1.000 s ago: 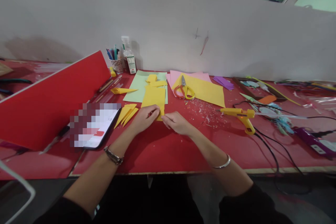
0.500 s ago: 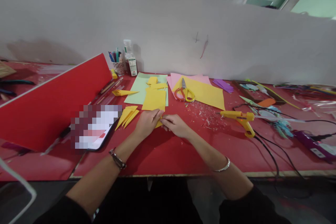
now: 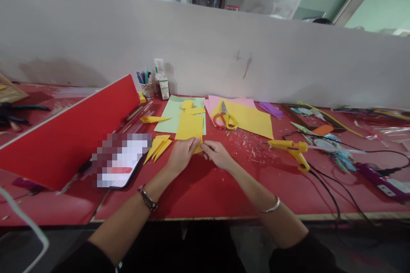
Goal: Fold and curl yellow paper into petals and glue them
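Both hands pinch one small yellow paper (image 3: 199, 149). The left hand (image 3: 182, 154) has its thumb and fingers closed on the left end. The right hand (image 3: 218, 154) pinches the right end the same way. The paper sits low over the red table (image 3: 208, 187), right between the two hands. A bigger yellow sheet (image 3: 189, 126) lies at 12 o'clock from it, just touching. It looks like the small paper is being folded to a point, and I think this one is only half made. At 9 o'clock from the left hand lie a few pointed yellow pieces (image 3: 158, 145) that look finished. One yellow cone (image 3: 154, 119) lies farther off at 11 o'clock. So some pieces seem done, and there is plenty of yellow paper left to use. At 1 o'clock from the hands, the scissors (image 3: 225, 117) rest on a large yellow page (image 3: 253, 118), with tiny paper bits (image 3: 246, 137) near them. At 3 o'clock from the right hand lies a yellow glue gun (image 3: 293, 148), and no hand touches it. A phone (image 3: 123, 162) lies at 9 o'clock, past the pointed pieces.
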`<state>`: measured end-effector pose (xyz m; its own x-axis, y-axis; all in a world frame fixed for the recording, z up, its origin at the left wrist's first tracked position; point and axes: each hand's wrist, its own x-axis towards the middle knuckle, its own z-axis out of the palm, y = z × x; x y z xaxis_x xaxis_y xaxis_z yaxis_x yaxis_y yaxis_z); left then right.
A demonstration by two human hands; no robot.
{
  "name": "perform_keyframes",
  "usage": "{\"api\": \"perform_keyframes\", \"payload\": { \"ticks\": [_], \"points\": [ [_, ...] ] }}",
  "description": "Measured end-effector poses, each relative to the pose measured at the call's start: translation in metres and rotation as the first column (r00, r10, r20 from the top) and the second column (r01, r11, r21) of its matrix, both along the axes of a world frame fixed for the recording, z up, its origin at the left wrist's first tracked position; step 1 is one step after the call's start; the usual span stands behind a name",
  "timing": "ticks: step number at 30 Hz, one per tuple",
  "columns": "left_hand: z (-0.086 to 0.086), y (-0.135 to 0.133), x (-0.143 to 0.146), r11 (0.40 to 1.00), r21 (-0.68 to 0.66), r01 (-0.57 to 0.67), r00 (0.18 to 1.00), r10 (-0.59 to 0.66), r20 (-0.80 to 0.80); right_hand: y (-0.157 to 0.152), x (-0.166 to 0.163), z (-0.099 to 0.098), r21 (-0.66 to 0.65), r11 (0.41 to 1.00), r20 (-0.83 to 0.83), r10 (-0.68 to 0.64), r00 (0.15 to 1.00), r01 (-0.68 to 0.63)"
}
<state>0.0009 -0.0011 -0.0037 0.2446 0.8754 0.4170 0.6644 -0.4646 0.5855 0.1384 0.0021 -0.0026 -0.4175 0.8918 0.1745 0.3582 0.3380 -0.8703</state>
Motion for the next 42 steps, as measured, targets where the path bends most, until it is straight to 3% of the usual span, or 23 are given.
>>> {"api": "perform_keyframes", "payload": {
  "ticks": [5, 10, 15, 21, 24, 26, 27, 29, 31, 36, 42],
  "points": [
    [-0.001, 0.0, -0.002, 0.999, -0.032, -0.043, 0.997, 0.041, -0.06, 0.005, 0.002, 0.0, -0.092, 0.995, -0.037, -0.037, 0.999, 0.033],
    [0.002, -0.001, -0.004, 0.988, -0.085, -0.127, 0.988, 0.119, -0.096, 0.013, 0.008, 0.006, -0.152, 0.961, -0.104, -0.247, 0.963, 0.23],
    [0.003, -0.002, 0.0, 0.989, -0.13, -0.076, 0.981, 0.051, -0.189, 0.026, 0.016, 0.016, -0.016, 0.892, 0.136, -0.445, 0.885, 0.451],
    [0.001, -0.001, -0.001, 0.993, -0.101, -0.054, 0.965, 0.026, -0.262, 0.046, 0.024, 0.024, 0.121, 0.864, 0.335, -0.499, 0.8, 0.488],
    [-0.001, -0.001, -0.002, 0.997, -0.081, 0.009, 0.956, -0.033, -0.291, 0.051, 0.015, 0.028, 0.246, 0.821, 0.465, -0.566, 0.681, 0.515],
    [-0.002, -0.001, 0.0, 0.993, -0.072, 0.093, 0.934, -0.112, -0.339, 0.052, 0.005, 0.03, 0.377, 0.83, 0.592, -0.557, 0.583, 0.411],
    [-0.003, -0.002, 0.001, 0.988, -0.066, 0.137, 0.919, -0.152, -0.364, 0.052, -0.002, 0.03, 0.41, 0.86, 0.641, -0.509, 0.574, 0.305],
    [-0.005, -0.002, 0.002, 0.976, -0.039, 0.213, 0.894, -0.211, -0.394, 0.052, -0.014, 0.028, 0.398, 0.917, 0.718, -0.339, 0.608, 0.042],
    [-0.006, -0.002, 0.002, 0.967, 0.008, 0.255, 0.892, -0.232, -0.388, 0.053, -0.025, 0.023, 0.342, 0.928, 0.778, -0.192, 0.598, -0.147],
    [-0.007, 0.001, -0.002, 0.967, 0.116, 0.229, 0.934, -0.185, -0.306, 0.06, -0.04, 0.013, 0.297, 0.937, 0.853, -0.172, 0.492, -0.186],
    [-0.01, 0.003, -0.002, 0.952, 0.193, 0.237, 0.95, -0.186, -0.25, 0.06, -0.047, 0.013, 0.313, 0.932, 0.858, -0.195, 0.476, -0.182]
  ]
}}
